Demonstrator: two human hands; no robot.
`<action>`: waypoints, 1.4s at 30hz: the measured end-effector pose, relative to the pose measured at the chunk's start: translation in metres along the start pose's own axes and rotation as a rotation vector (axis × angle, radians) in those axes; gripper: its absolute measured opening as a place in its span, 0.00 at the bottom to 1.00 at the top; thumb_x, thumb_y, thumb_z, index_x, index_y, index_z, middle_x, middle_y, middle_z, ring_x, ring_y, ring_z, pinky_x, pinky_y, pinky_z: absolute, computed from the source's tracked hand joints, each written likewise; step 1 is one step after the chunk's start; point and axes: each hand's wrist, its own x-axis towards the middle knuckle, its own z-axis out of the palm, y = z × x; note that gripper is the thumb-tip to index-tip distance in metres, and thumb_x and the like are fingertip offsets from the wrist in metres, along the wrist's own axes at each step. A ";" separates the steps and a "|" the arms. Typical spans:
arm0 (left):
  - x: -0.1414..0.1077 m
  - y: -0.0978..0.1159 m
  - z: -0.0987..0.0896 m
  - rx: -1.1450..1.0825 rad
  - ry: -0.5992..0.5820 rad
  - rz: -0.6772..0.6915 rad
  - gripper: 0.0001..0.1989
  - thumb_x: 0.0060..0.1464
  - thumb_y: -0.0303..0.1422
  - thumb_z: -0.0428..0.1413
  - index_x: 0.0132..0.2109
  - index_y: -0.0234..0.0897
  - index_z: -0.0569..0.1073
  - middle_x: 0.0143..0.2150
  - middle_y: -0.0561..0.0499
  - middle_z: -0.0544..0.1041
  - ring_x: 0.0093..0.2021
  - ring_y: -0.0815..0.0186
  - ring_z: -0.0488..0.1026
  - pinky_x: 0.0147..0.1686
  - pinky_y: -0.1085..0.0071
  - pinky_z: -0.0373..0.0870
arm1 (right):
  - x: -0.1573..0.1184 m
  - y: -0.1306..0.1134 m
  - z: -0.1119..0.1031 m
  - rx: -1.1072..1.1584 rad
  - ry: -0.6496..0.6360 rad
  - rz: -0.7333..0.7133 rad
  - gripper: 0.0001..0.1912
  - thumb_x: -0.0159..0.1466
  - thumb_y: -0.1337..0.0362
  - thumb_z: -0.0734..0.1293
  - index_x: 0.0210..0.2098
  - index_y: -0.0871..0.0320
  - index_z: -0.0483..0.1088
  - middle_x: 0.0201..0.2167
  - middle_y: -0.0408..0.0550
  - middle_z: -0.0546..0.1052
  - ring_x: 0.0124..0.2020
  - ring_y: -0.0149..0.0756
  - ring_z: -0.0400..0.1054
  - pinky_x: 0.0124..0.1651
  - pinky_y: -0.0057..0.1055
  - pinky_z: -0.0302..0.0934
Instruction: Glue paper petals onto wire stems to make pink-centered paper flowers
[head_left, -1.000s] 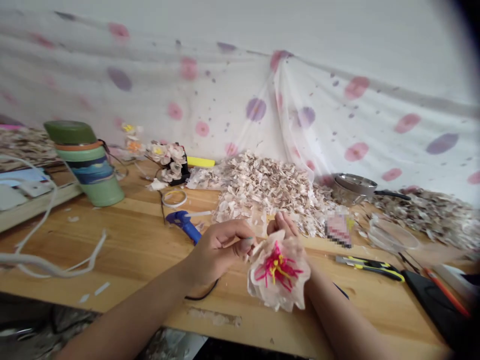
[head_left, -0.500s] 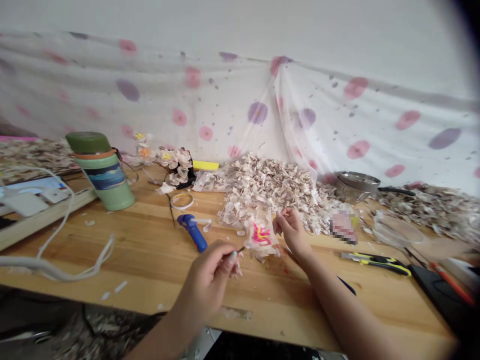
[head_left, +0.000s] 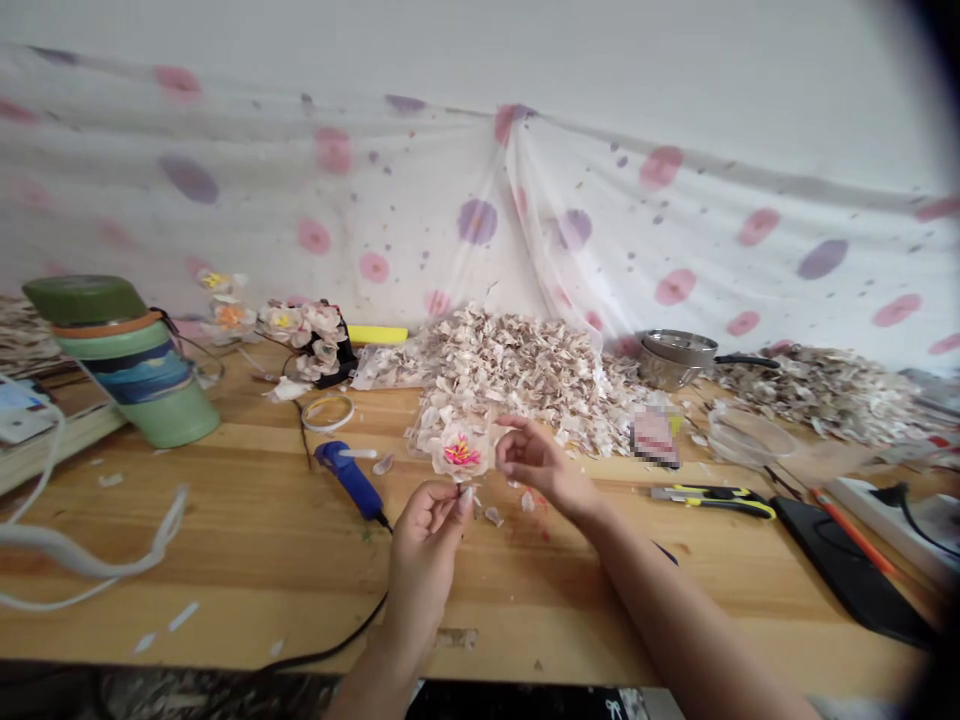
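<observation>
My left hand (head_left: 429,520) pinches the short stem of a handmade flower (head_left: 459,450), pale petals around a pink and yellow centre, held upright above the wooden table (head_left: 225,540). My right hand (head_left: 534,462) hovers just right of the bloom, fingers curled and close to its petals; whether they touch it I cannot tell. A blue glue gun (head_left: 351,478) lies on the table just left of my left hand. Behind the flower spreads a big heap of pale petal pieces (head_left: 517,370).
A green flask (head_left: 127,360) stands at far left beside white cables (head_left: 82,550). Finished flowers (head_left: 307,335), a tape ring (head_left: 328,411) and a metal pan (head_left: 675,355) sit further back. A yellow-black cutter (head_left: 712,497), a dark pad (head_left: 847,570) and a clear dish (head_left: 750,435) lie right.
The flower has moved away from the camera and now stands upright on its stem in my left hand. My right hand has let go of the bloom and sits beside it.
</observation>
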 end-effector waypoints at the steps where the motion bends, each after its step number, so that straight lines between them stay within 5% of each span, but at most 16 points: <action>1: 0.000 0.000 0.003 -0.001 -0.009 0.011 0.15 0.54 0.46 0.61 0.35 0.38 0.71 0.35 0.48 0.81 0.42 0.60 0.78 0.44 0.67 0.73 | -0.003 -0.003 0.006 -0.010 -0.070 -0.015 0.22 0.52 0.56 0.76 0.43 0.56 0.69 0.30 0.42 0.73 0.28 0.31 0.67 0.31 0.29 0.64; 5: 0.004 -0.008 0.009 0.056 -0.073 0.041 0.16 0.54 0.46 0.61 0.38 0.37 0.76 0.40 0.44 0.82 0.46 0.54 0.79 0.49 0.60 0.72 | -0.011 -0.013 0.020 -0.102 -0.161 -0.127 0.13 0.58 0.55 0.74 0.27 0.58 0.73 0.29 0.44 0.72 0.29 0.32 0.67 0.33 0.31 0.65; 13: 0.003 -0.023 0.001 0.232 0.021 0.157 0.21 0.54 0.40 0.62 0.54 0.41 0.73 0.58 0.43 0.75 0.61 0.51 0.67 0.63 0.49 0.57 | -0.005 -0.012 0.001 -0.360 0.131 -0.344 0.08 0.59 0.65 0.71 0.24 0.57 0.73 0.31 0.46 0.71 0.33 0.34 0.67 0.38 0.31 0.62; 18: -0.003 -0.024 0.002 0.214 0.141 0.271 0.15 0.55 0.36 0.61 0.49 0.40 0.74 0.50 0.44 0.77 0.53 0.55 0.73 0.56 0.55 0.65 | 0.005 0.013 -0.020 -0.569 0.247 -0.340 0.09 0.57 0.73 0.65 0.29 0.57 0.76 0.34 0.49 0.73 0.37 0.39 0.67 0.42 0.35 0.61; 24: -0.013 -0.012 0.002 0.116 0.425 0.570 0.04 0.59 0.30 0.58 0.41 0.39 0.71 0.37 0.52 0.72 0.39 0.65 0.72 0.42 0.68 0.69 | 0.015 0.046 -0.027 -0.735 0.194 -0.263 0.11 0.55 0.76 0.65 0.31 0.59 0.78 0.33 0.52 0.76 0.37 0.42 0.69 0.42 0.37 0.63; 33: -0.025 -0.004 -0.009 0.225 0.462 0.967 0.08 0.53 0.23 0.60 0.35 0.38 0.70 0.31 0.53 0.70 0.31 0.66 0.69 0.32 0.68 0.68 | 0.020 0.039 -0.019 -0.872 0.151 -0.280 0.12 0.63 0.70 0.65 0.40 0.56 0.79 0.39 0.54 0.79 0.44 0.45 0.67 0.50 0.43 0.61; 42: -0.028 -0.013 -0.005 0.352 0.390 1.020 0.05 0.56 0.26 0.58 0.36 0.39 0.70 0.32 0.52 0.70 0.32 0.64 0.70 0.32 0.67 0.69 | 0.038 0.066 -0.028 -0.950 0.165 -0.194 0.05 0.66 0.67 0.67 0.36 0.60 0.76 0.39 0.52 0.79 0.49 0.45 0.68 0.54 0.47 0.61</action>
